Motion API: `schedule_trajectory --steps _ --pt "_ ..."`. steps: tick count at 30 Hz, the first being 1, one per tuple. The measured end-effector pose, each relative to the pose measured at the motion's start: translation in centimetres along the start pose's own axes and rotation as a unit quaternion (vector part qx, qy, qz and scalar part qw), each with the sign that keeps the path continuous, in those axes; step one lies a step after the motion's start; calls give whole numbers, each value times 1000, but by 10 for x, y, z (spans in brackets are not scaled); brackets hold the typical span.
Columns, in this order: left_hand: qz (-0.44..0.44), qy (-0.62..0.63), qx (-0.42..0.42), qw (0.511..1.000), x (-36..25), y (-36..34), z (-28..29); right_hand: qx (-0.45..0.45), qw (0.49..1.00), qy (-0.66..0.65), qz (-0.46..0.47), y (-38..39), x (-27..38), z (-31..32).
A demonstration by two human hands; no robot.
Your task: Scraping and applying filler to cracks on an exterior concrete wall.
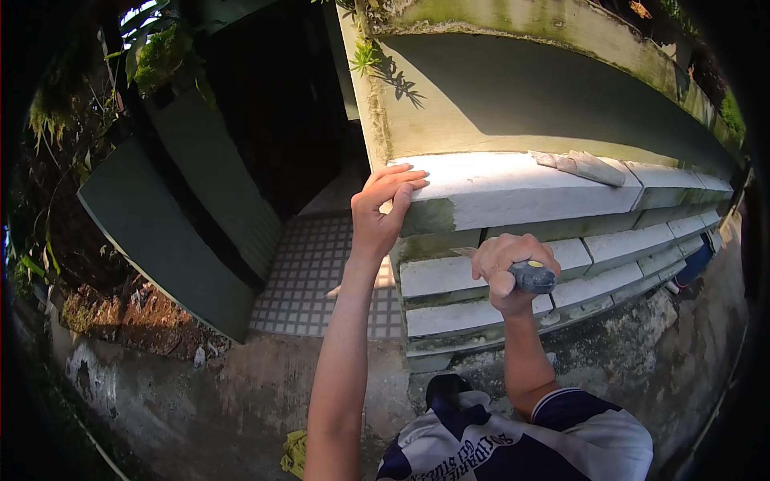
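My left hand [383, 204] lies on the left end of the top white-painted ledge [513, 183], its fingers stretched out over the edge. Below and to the right, my right hand [513, 264] is closed around a hand tool [533, 277] with a thick dark grey handle and a yellow spot. A thin, pale blade-like tip pokes out on the left of the fist; its full shape is hidden. Under my left hand, the ledge's front corner is greenish and stained, while the face beside it is white. A worn, whitish flat piece [584, 167] lies on top of the ledge.
Lower white steps [449, 276] run to the right under the ledge. A green gate panel [164, 240] stands at the left, beside a tiled floor [321, 280]. A yellow-green cloth [294, 453] lies on the concrete. Something blue [691, 266] sits at the far right.
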State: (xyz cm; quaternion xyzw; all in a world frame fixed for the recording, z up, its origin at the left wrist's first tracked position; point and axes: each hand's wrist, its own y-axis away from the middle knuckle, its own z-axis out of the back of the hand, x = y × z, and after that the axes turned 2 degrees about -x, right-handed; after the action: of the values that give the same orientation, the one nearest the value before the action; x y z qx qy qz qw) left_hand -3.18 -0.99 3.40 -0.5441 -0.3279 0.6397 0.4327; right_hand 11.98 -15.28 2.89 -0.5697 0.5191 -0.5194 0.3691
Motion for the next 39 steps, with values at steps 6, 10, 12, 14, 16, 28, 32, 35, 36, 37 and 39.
schedule_trajectory --steps 6,10,12,14,16,28,32,35,36,37,39 --pt "0 3 -151 989 3 10 -30 -262 963 -50 25 -25 14 0" --pt "6 10 -164 986 3 12 -34 -372 928 -14 -13 -20 -24 -30" --pt "10 15 -156 988 1 12 -36 -425 903 -14 -67 -20 -26 -39" --pt "14 8 -150 989 1 12 -28 -446 893 -37 -49 -18 -13 -22" --pt "7 9 -150 989 1 11 -35 -500 864 -64 -13 -25 -12 -12" --pt "-10 0 -142 990 4 11 -32 -583 800 -101 -93 -30 -28 -6" --pt "-39 -8 -135 990 7 11 -35 -599 791 -111 -60 -32 -29 2" --pt "-25 6 -142 990 7 13 -37 -577 799 -108 -131 -22 -38 -24" --pt "-24 1 -139 990 7 15 -35 -575 804 -104 -110 -16 -36 -22" --pt "-29 9 -141 990 7 14 -36 -577 802 -108 -111 -14 -32 -14" --pt "-34 16 -141 989 7 13 -37 -608 773 -167 -68 -12 -20 3"
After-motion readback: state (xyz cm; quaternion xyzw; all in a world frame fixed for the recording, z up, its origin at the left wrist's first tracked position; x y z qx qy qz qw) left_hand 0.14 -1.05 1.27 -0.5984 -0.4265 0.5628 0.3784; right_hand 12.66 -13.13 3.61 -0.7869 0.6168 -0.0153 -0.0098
